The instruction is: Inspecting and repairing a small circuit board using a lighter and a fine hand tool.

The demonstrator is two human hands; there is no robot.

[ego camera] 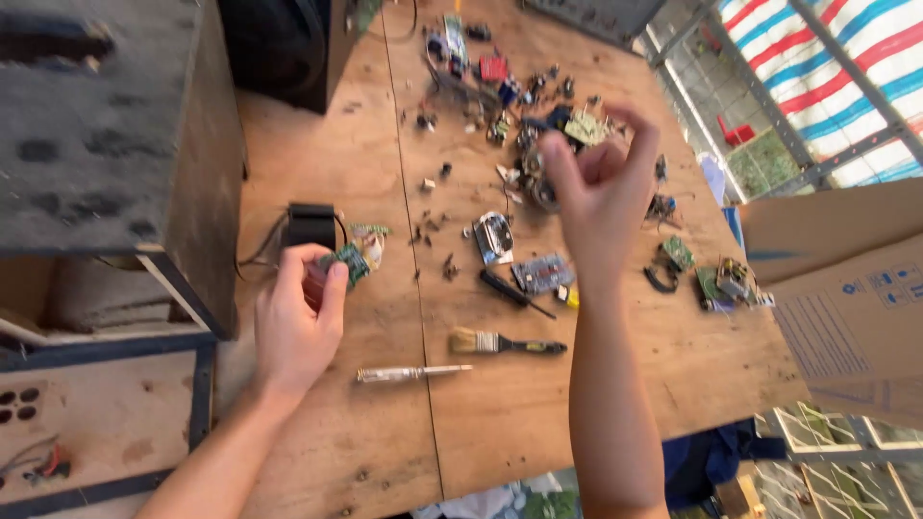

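The left hand grips a small green circuit board with a dark red block component, fingers curled over its near edge, pressing it against the plywood desk. Just behind it sits a black boxy transformer-like part with thin wires trailing to the left. The right hand is raised above the desk, thumb and fingertips pinched together; whether something tiny is caught between them I cannot tell, since the hand is blurred.

Below and between the hands lie a silver metal-shafted screwdriver, a small wooden-handled paintbrush with pale bristles and a black-handled screwdriver. A small grey-blue circuit board and a white-edged module rest just beyond, and farther out a heap of loose electronic scraps spreads across the desk.

The likely risks: the board's wires could snag and drag the black part as the left hand shifts, and a small piece dropped from the raised right hand would probably vanish among the scraps or roll off the desk's edge.
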